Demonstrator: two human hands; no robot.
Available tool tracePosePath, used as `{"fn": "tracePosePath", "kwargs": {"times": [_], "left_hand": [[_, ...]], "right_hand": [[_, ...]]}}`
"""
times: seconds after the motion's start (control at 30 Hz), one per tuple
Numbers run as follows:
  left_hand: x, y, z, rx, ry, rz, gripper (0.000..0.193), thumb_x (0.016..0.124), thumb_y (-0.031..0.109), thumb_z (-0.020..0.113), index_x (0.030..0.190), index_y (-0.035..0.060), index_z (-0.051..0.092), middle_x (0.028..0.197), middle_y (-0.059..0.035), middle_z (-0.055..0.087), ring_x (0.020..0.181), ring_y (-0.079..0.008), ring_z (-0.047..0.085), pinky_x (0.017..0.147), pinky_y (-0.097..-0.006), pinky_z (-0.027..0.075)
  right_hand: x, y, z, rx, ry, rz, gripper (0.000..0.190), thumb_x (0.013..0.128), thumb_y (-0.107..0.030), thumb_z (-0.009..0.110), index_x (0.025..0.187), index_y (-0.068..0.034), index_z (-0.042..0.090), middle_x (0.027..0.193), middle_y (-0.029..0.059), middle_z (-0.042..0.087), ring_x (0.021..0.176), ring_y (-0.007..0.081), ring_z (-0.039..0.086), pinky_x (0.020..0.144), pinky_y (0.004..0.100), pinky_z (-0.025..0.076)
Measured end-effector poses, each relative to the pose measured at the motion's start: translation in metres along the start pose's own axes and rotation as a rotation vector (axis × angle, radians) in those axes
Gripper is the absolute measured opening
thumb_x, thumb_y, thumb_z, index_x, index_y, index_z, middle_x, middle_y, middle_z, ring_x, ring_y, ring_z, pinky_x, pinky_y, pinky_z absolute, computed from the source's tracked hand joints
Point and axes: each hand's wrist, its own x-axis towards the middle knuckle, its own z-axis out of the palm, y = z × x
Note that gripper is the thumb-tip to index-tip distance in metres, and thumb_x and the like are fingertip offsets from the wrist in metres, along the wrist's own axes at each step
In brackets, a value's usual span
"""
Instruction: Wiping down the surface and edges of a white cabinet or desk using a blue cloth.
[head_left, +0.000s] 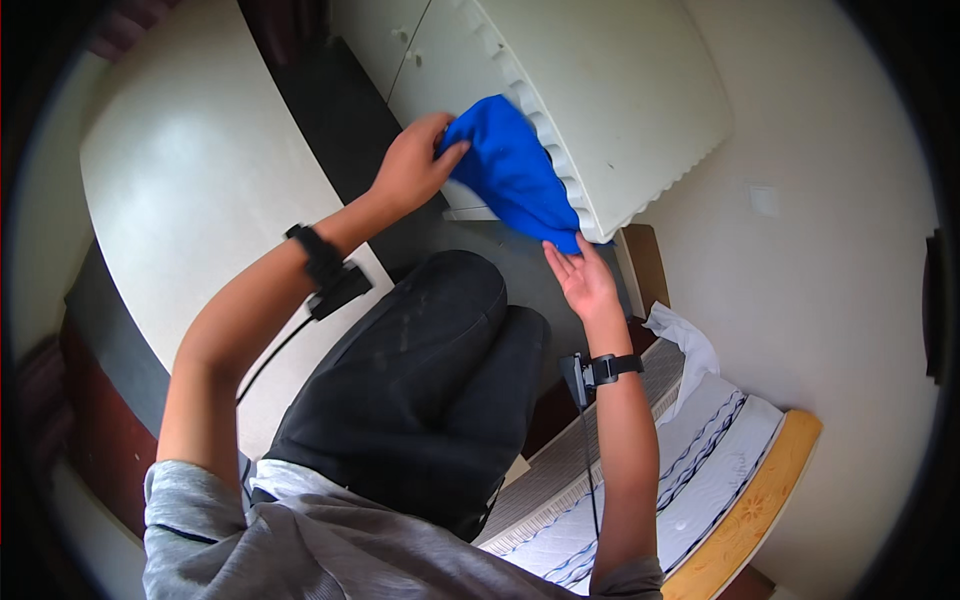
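A blue cloth (504, 161) is stretched between my two hands. It lies along the scalloped edge of a pale panel (637, 112), which hides part of the far side of the cloth. My left hand (416, 161) grips its left end between thumb and fingers. At the lower corner of the cloth, close to the corner of the panel, is my right hand (585, 281), palm turned up, with the cloth between thumb and fingers. Black straps with small devices, each with a cable, sit on the left wrist (326, 262) and the right wrist (611, 369).
White cabinet doors (405, 60) with small knobs stand behind the cloth. A large pale board (202, 150) fills the left side. To the lower right lies a white patterned mattress (697, 450) with a yellow border. The wall (817, 300) bears a switch plate (763, 200).
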Motion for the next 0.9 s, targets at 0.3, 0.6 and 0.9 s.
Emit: {"fn": "tracePosePath", "kwargs": {"times": [0.3,0.6,0.9], "left_hand": [[0.047,-0.052,0.082,-0.128,0.383,-0.167,0.023,0.093,0.013,0.068,0.113,0.0038,0.062,0.098,-0.01,0.068,0.087,-0.0187,0.064,0.074,-0.0309,0.051],[0.039,-0.131,0.159,0.318,0.169,-0.686,0.027,0.089,0.014,0.061,0.115,0.0104,0.056,0.114,-0.0139,0.059,0.11,-0.036,0.052,0.094,-0.0475,0.043],[0.034,-0.235,0.255,-0.018,-0.114,-0.96,0.039,0.087,0.01,0.051,0.117,-0.0142,0.045,0.126,-0.0425,0.047,0.109,-0.0521,0.058,0.092,-0.0486,0.052]], "right_hand": [[0.043,0.008,-0.005,-0.296,0.001,-0.139,0.037,0.107,-0.015,0.047,0.14,0.001,0.046,0.135,0.0203,0.055,0.118,0.0348,0.061,0.101,0.0482,0.056],[0.185,0.065,-0.093,-0.232,0.111,-0.207,0.037,0.102,-0.014,0.058,0.136,-0.003,0.053,0.127,0.0147,0.062,0.107,0.0266,0.067,0.09,0.0402,0.06],[0.218,0.091,-0.087,-0.328,-0.028,-0.144,0.035,0.101,-0.015,0.058,0.134,-0.003,0.055,0.123,0.0137,0.064,0.103,0.0247,0.068,0.086,0.0384,0.06]]}}
